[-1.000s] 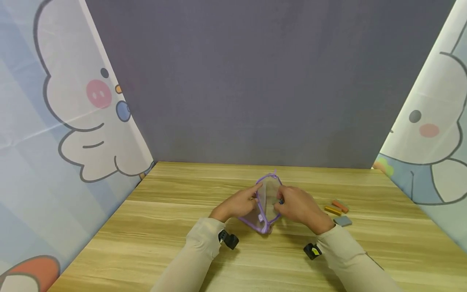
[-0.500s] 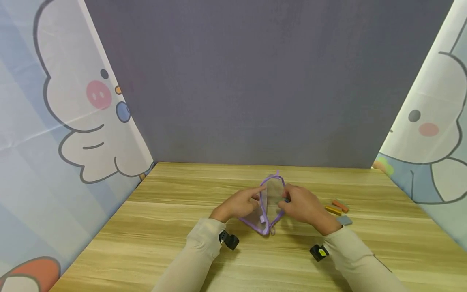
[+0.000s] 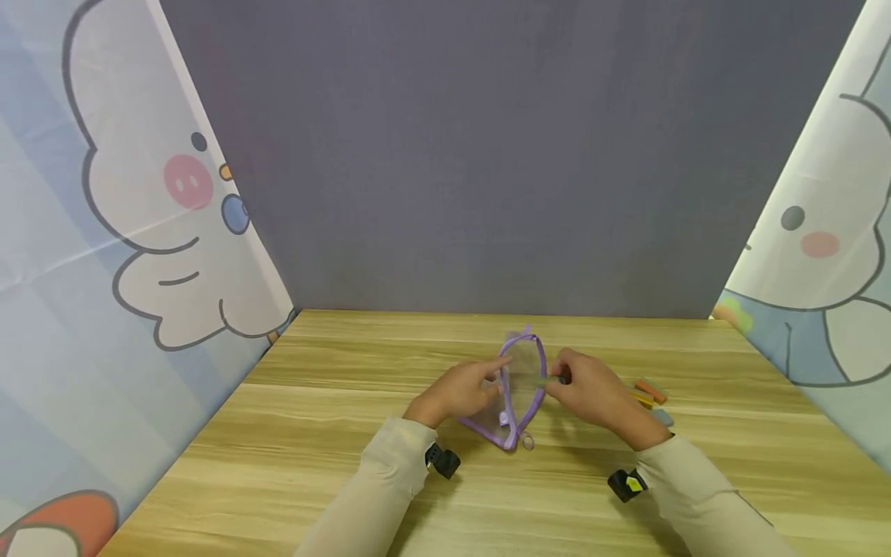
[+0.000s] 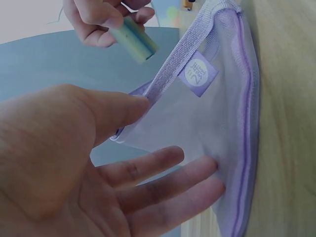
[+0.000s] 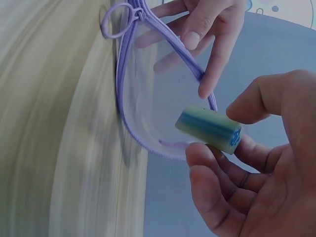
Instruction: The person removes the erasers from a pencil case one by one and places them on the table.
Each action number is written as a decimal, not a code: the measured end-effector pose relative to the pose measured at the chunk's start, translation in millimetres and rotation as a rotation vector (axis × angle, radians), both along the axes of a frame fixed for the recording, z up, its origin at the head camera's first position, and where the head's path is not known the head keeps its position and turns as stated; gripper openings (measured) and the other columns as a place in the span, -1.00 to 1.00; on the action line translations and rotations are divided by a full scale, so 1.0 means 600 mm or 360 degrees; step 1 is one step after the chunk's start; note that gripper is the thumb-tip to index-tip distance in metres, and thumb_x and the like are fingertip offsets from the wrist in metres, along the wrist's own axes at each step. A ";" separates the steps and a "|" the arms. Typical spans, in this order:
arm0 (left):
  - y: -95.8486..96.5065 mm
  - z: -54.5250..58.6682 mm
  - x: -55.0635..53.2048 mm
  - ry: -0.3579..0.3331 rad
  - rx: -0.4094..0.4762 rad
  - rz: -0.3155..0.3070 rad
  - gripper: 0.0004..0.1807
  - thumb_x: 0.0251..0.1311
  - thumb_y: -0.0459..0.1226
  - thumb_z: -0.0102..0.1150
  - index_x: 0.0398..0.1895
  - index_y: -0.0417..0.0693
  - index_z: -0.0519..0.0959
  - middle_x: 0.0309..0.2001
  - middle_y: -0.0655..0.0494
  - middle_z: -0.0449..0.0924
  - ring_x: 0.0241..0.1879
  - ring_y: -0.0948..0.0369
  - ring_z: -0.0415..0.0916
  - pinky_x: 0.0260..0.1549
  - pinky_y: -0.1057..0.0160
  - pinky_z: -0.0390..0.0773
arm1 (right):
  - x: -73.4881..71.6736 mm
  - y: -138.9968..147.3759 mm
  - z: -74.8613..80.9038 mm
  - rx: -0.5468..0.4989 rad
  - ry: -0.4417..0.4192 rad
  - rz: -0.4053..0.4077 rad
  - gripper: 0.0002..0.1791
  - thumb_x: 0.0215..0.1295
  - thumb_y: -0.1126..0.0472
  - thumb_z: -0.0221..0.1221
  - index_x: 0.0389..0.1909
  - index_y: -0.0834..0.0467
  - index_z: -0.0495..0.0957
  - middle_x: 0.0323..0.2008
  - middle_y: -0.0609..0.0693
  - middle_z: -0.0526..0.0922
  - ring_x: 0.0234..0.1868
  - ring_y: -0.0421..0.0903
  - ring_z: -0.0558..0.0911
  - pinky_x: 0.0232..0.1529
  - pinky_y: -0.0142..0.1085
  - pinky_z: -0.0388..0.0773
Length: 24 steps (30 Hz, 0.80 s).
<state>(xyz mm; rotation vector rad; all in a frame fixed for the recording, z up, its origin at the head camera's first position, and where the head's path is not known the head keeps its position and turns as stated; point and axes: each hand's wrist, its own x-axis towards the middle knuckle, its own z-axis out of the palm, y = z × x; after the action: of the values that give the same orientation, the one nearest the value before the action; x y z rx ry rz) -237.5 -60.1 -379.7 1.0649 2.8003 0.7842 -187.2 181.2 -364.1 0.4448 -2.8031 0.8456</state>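
A translucent mesh zipper pouch (image 4: 242,128) with purple edging stands with its mouth spread wide. My left hand (image 3: 462,389) grips its left rim, the thumb on one side of the purple band and several fingers on the other. In my right hand (image 3: 588,387) is a short green-and-blue striped block (image 5: 210,128), pinched between thumb and fingers. One end of the block shows a blue pattern. It hovers beside the right rim of the mouth, tilted. A purple zipper-pull ring (image 5: 116,20) hangs at the pouch's near end.
On the wooden table (image 3: 278,449), right of my right hand, lie an orange block (image 3: 651,389), a yellow block (image 3: 642,399) and a grey block (image 3: 661,418). A grey panel (image 3: 452,155) stands behind the table. Printed cloths (image 3: 139,309) flank both sides.
My right hand has drawn to the right, away from the pouch's mouth, with the block in its fingers. The pouch has shifted slightly right and its mouth is wider. My left hand has barely moved.
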 end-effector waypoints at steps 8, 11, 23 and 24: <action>-0.001 -0.001 0.002 0.0124 -0.0128 0.0020 -0.39 0.43 -0.18 0.10 0.53 0.14 0.28 0.05 -0.02 0.66 -0.20 0.26 0.56 -0.16 0.24 0.55 | 0.008 0.021 -0.004 -0.0120 -0.0049 0.0041 -0.95 0.31 0.27 0.15 -0.28 0.14 0.47 -0.48 -0.06 0.46 -0.53 -0.13 0.37 -0.47 -0.25 0.32; -0.001 -0.001 0.002 0.0149 -0.0153 0.0014 -0.39 0.43 -0.16 0.10 0.53 0.14 0.29 -0.02 0.04 0.68 -0.29 0.28 0.54 -0.22 0.25 0.54 | 0.010 0.028 -0.002 -0.0102 -0.0054 0.0041 -0.95 0.34 0.25 0.16 -0.27 0.13 0.48 -0.46 -0.06 0.47 -0.52 -0.13 0.38 -0.46 -0.25 0.34; 0.004 0.011 0.014 0.0177 -0.0240 -0.0016 -0.36 0.41 -0.18 0.10 0.54 0.12 0.25 -0.65 0.26 0.31 -0.70 0.34 0.20 -0.62 0.31 0.33 | 0.007 0.047 0.004 -0.0080 -0.0052 0.0050 -0.92 0.36 0.23 0.16 -0.24 0.16 0.48 -0.46 -0.07 0.50 -0.53 -0.13 0.40 -0.48 -0.27 0.38; 0.004 0.010 0.015 0.0176 -0.0250 -0.0013 -0.35 0.41 -0.17 0.10 0.55 0.12 0.24 -0.65 0.27 0.31 -0.69 0.34 0.21 -0.60 0.31 0.35 | 0.007 0.049 0.006 -0.0079 -0.0041 0.0050 -0.93 0.36 0.24 0.16 -0.25 0.16 0.48 -0.47 -0.06 0.50 -0.53 -0.13 0.40 -0.48 -0.27 0.37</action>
<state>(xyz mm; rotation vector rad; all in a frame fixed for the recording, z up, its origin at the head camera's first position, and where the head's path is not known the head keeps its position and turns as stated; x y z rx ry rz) -228.6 -57.9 -373.7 1.1247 2.8881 0.5093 -183.0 210.7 -360.6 0.4747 -2.7982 0.9322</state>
